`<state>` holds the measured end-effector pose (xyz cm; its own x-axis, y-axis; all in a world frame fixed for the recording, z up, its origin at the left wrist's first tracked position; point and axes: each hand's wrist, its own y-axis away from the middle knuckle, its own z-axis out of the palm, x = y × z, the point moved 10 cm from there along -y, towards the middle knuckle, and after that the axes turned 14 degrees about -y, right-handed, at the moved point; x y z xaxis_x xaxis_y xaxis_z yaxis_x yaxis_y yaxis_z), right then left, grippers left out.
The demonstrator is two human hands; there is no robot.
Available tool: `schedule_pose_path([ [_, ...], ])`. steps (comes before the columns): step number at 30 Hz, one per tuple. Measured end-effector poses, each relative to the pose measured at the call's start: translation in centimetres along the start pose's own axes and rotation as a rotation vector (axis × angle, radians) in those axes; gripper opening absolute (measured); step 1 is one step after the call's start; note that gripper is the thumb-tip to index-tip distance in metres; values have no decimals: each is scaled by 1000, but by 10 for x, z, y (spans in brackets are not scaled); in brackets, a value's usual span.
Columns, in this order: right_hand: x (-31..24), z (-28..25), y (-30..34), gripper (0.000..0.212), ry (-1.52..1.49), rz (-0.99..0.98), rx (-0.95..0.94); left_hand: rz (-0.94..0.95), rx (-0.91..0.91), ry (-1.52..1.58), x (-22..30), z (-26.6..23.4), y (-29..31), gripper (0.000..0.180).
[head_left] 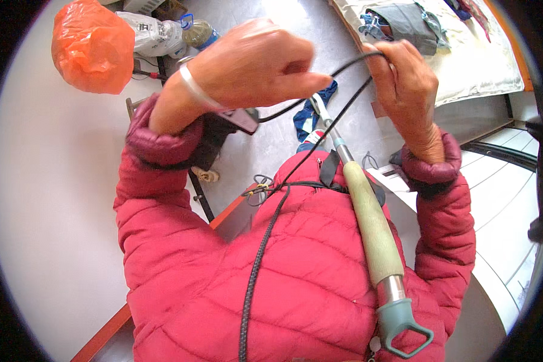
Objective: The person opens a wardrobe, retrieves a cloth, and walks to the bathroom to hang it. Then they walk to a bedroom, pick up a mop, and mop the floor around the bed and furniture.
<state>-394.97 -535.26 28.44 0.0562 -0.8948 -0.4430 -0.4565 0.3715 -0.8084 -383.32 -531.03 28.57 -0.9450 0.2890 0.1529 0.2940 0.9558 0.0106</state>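
My left hand [253,69], a silver bangle on its wrist, is closed with its thumb pointing right. A thin black cord [350,104] passes behind that thumb; the curled fingers are partly hidden and slightly blurred. Between the thumb and fingers of my right hand [404,78], the same cord is pinched in a loop. One strand drops to the black tie at my waist, where looped wires [259,190] hang. Down my red jacket [295,265] runs a thicker braided length. A pole with a pale green grip and hanging loop [371,217] lies along my right side.
An orange plastic bag [93,48], a white bag [154,35] and a bottle with a blue handle [199,33] stand at the far left. Far right is a bed [476,66] with a grey bundle [404,27]. Blue cloth [308,120] lies ahead on the floor.
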Motion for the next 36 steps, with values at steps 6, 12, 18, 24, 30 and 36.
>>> schedule_pose_path([
  [6, 51, 35, -17, 21, -191, 434, -243, -8, -154, -239, -1, 28, -3, 41],
  [12, 85, 75, 41, 30, -804, 1165, -285, 45, 445, -222, 15, -28, 12, 29],
  [18, 67, 101, 60, 23, -1016, 1275, -483, 59, -621, -158, 38, 77, 23, 33],
  [24, 50, 110, 61, 24, -1105, 1271, -596, 96, -615, 279, 59, 105, 3, 29],
  [30, 57, 92, 75, 28, -1196, 1182, -512, -53, -758, 781, 6, 124, 3, 20],
  [36, 14, 59, 145, 22, -1058, 816, -1228, -856, -538, 734, -215, 139, 92, 26],
])
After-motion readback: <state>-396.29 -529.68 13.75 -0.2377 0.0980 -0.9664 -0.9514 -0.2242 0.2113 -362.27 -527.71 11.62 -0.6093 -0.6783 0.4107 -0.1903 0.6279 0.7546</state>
